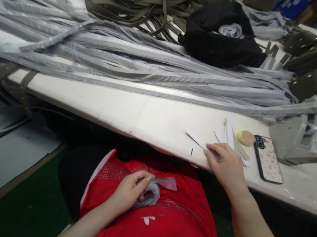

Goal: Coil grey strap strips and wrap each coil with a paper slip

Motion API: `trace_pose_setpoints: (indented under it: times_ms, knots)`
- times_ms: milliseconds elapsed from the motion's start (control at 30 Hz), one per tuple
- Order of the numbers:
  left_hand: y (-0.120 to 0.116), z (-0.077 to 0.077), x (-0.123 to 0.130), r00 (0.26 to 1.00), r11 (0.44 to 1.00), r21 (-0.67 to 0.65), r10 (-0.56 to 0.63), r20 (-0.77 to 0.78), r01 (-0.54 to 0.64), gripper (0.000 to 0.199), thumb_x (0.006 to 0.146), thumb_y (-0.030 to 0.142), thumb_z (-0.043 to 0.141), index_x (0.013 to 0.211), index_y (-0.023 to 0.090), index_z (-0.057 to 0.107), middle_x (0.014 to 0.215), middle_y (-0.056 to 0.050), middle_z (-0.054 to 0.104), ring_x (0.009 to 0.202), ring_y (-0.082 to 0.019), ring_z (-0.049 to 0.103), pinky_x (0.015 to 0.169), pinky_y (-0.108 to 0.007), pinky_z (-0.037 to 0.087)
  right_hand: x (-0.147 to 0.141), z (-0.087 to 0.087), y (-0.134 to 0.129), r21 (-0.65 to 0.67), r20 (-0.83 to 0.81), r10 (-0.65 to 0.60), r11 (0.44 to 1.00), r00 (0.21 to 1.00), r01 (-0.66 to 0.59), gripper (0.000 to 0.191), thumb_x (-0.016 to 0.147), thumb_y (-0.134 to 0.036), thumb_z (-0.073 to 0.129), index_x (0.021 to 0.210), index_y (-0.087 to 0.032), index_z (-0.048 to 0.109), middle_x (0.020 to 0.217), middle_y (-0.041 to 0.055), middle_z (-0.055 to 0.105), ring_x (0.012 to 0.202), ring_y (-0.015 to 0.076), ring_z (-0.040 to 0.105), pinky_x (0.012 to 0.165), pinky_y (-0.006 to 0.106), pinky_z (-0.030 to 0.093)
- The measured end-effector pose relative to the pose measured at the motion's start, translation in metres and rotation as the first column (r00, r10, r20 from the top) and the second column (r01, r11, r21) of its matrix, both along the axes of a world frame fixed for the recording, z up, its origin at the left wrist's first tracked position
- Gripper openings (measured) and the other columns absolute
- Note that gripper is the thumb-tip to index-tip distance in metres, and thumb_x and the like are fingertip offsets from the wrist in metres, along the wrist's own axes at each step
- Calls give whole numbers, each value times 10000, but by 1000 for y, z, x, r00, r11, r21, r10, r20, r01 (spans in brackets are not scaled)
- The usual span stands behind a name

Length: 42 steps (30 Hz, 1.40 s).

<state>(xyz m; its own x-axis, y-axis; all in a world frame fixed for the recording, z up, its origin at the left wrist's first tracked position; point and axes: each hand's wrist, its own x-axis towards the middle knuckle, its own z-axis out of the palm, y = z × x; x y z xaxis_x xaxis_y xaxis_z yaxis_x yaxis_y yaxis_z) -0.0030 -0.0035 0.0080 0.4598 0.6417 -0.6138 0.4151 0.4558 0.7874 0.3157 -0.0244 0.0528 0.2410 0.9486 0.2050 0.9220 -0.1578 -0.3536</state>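
My left hand (pixel 131 189) is closed on a coiled strap (pixel 152 195) in clear plastic, held low over the red apron (pixel 147 220). A loose end of the plastic sticks out to the right of the fingers. Over the table's front edge, my right hand (pixel 225 164) pinches a thin white strip (pixel 195 139), whose far end points up and left. Beside that hand lie several more white strips (pixel 230 132), partly under the fingers. A round yellow-edged piece (pixel 246 137) and a phone in a patterned case (pixel 269 160) are just to the right.
Long plastic-wrapped grey straps (pixel 151 74) stretch across the white table (pixel 136 112). Behind them sit a black cloth bundle (pixel 221 34) with a coil on top and a heap of dark straps (pixel 136 10). A grey plastic holder (pixel 292 138) stands at the right.
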Motion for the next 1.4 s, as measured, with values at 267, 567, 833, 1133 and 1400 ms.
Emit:
trace_pose_setpoints:
  times_ms: [267, 567, 833, 1133, 1400]
  knots:
    - [2, 2, 2, 1000, 1000, -7, -4, -21, 4, 459, 865, 562, 514, 999, 145, 654, 678, -4, 604, 480, -115, 519, 480, -220, 415, 7, 10, 10, -105, -64, -46, 994, 997, 39, 99, 798, -265, 627, 852, -195, 672, 851, 44, 665, 711, 187, 640, 716, 340, 513]
    - [3, 2, 3, 1000, 1000, 3, 6, 6, -6, 481, 858, 586, 516, 972, 140, 653, 659, 0, 589, 471, -110, 492, 479, -224, 397, -7, 15, 6, -144, 278, 72, 989, 958, -33, 175, 896, -255, 535, 932, -183, 691, 928, 70, 705, 784, 211, 664, 689, 334, 502]
    - [3, 5, 4, 1000, 1000, -2, -2, -20, 2, 531, 837, 616, 510, 994, 127, 646, 674, -11, 604, 467, -116, 505, 478, -230, 401, -3, 17, 3, -188, 299, 140, 978, 944, -85, 222, 941, -263, 519, 952, -206, 733, 942, 38, 727, 793, 198, 665, 694, 317, 485]
    - [1, 2, 2, 1000, 1000, -4, 3, -6, -3, 508, 845, 606, 516, 998, 142, 652, 670, 1, 601, 472, -115, 511, 485, -227, 409, 3, 16, 4, -216, 261, 162, 971, 952, -106, 255, 939, -268, 495, 946, -214, 745, 950, 49, 729, 779, 204, 669, 674, 328, 500]
    - [1, 2, 1, 1000, 1000, -3, 8, -13, -8, 515, 837, 615, 516, 997, 147, 661, 679, -5, 602, 474, -120, 509, 480, -231, 404, 11, 25, -4, -27, 152, 97, 995, 984, -94, 248, 912, -311, 521, 1046, -179, 682, 994, 84, 709, 873, 232, 659, 789, 357, 516]
